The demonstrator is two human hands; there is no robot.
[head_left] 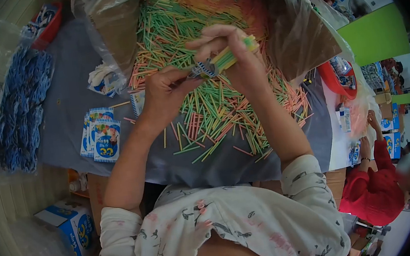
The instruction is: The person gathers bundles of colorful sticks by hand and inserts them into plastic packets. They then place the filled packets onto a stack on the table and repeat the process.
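My left hand (166, 93) pinches a small printed packet (200, 71) by its edge. In my right hand (245, 70) is a bundle of thin yellow and green sticks (230, 58), whose lower end is right at the packet's mouth. The fingers of that hand curl around the bundle. Beneath both hands spreads a large heap of loose green, yellow and pink sticks (169, 36). Flat blue-and-white packets (105, 139) lie in an overlapping pile left of my left forearm, and one more packet (137, 103) is partly hidden beside that wrist.
Plastic-lined cardboard (300, 31) borders the heap. Strings of blue packets (21, 108) and a red basket (48, 29) are at left. Another red basket (333, 80) sits at right, near a person in red (374, 189). A printed box (72, 226) stands lower left.
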